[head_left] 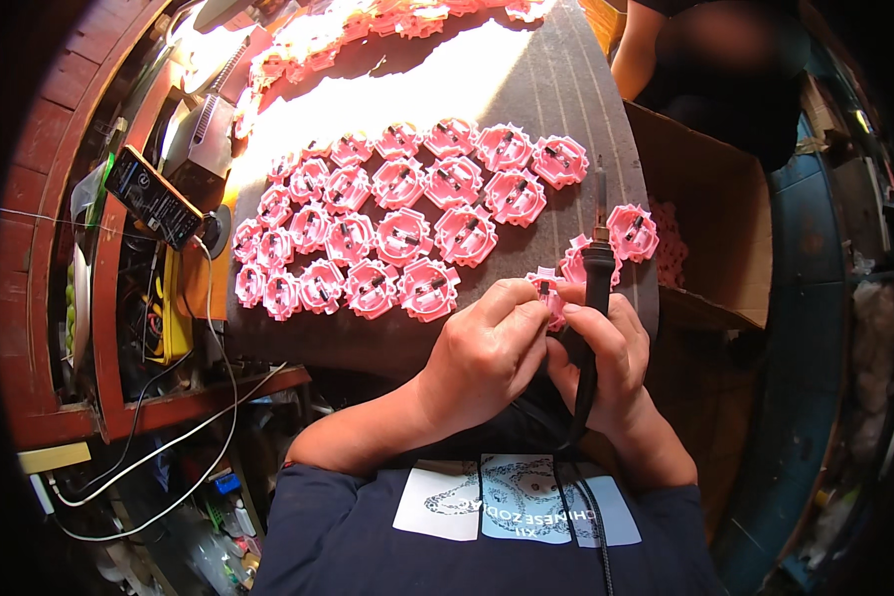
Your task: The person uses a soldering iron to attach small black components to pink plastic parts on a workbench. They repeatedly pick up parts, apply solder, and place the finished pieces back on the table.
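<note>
My right hand is closed around a black soldering iron, whose metal tip points up and away from me. My left hand is closed, its thumb and fingers pinching a pink plastic part with a small black piece on it. The fingers of both hands meet around this part and hide most of it. Just beyond my right hand lie two more pink parts, one behind the iron and another pink part at the table's right edge.
Rows of pink parts with black pieces inside cover the dark tabletop; a sunlit pile sits at the far end. A cardboard box stands on the right, near another person's arm. A phone and cables are on the left.
</note>
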The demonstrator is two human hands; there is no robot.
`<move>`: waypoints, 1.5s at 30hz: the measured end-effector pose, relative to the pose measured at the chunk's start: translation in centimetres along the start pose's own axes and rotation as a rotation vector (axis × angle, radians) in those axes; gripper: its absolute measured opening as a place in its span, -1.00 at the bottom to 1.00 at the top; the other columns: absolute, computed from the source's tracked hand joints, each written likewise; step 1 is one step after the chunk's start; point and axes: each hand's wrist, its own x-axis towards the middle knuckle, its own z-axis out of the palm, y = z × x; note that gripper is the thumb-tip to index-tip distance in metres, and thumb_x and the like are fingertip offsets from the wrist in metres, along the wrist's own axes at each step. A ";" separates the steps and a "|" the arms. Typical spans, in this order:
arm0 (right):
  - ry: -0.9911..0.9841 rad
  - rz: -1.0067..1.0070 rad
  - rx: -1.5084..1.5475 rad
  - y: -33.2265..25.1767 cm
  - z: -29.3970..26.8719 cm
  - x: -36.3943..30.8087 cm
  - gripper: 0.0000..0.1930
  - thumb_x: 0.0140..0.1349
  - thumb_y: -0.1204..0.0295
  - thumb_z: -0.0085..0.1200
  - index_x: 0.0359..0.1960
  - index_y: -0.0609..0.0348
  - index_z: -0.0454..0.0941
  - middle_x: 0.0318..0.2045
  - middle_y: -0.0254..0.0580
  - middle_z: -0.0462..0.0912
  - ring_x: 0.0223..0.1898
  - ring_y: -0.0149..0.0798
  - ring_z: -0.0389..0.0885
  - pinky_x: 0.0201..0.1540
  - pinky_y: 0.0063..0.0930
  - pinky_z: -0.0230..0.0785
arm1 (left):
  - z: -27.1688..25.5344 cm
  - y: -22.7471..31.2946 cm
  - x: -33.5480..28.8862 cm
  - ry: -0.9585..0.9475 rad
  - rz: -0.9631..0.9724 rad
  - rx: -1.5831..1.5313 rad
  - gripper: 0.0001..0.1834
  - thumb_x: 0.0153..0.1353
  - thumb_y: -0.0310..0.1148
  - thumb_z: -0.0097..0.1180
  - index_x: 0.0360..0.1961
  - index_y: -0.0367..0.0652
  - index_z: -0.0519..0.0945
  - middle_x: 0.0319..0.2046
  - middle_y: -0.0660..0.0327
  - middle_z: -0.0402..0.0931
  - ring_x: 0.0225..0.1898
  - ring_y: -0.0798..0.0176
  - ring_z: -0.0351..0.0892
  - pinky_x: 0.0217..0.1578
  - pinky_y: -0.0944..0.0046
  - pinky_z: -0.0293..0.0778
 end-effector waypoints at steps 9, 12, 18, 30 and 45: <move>-0.078 0.023 0.011 -0.1 -0.3 0.8 -0.48 0.23 0.57 0.30 0.24 0.27 0.49 0.02 0.19 0.72 -0.13 0.17 0.74 -0.08 -0.06 0.59 | -0.3 0.1 0.3 -0.016 0.013 -0.029 -0.72 0.19 -0.68 0.34 -0.05 -0.37 0.66 -0.13 -0.03 0.62 -0.18 -0.09 0.72 -0.19 0.10 0.68; -0.083 0.029 -0.009 -0.2 -0.4 0.8 -0.47 0.23 0.58 0.30 0.25 0.27 0.48 0.02 0.18 0.72 -0.14 0.17 0.74 -0.09 -0.06 0.58 | -0.3 0.1 0.2 -0.022 -0.005 -0.034 -0.72 0.20 -0.68 0.33 -0.05 -0.36 0.66 -0.13 -0.03 0.62 -0.17 -0.09 0.71 -0.19 0.09 0.67; -0.092 0.053 -0.053 -0.7 -0.4 1.0 -0.46 0.21 0.57 0.31 0.25 0.27 0.48 0.01 0.17 0.72 -0.18 0.17 0.72 -0.13 -0.06 0.56 | -0.3 0.0 0.1 -0.023 -0.010 -0.044 -0.73 0.20 -0.69 0.32 -0.06 -0.36 0.66 -0.13 -0.03 0.62 -0.18 -0.08 0.72 -0.19 0.10 0.67; -0.059 0.098 -0.147 -0.2 -0.9 1.3 -0.49 0.17 0.64 0.31 0.20 0.25 0.52 0.00 0.14 0.73 -0.18 0.18 0.71 -0.13 -0.04 0.57 | -4.6 -0.9 2.5 -0.044 -0.103 0.578 -0.73 0.20 -0.45 0.40 -0.07 -0.22 0.71 -0.13 0.05 0.60 -0.15 -0.05 0.66 -0.17 0.01 0.59; 0.016 0.204 -0.384 1.2 -1.0 2.3 -0.43 0.14 0.72 0.27 0.25 0.29 0.49 0.06 0.13 0.69 -0.10 0.16 0.64 0.02 -0.06 0.50 | -0.8 0.2 1.6 -0.131 0.067 0.384 -0.70 0.22 -0.47 0.37 -0.04 -0.29 0.64 -0.08 0.04 0.57 -0.17 -0.02 0.68 -0.19 0.04 0.62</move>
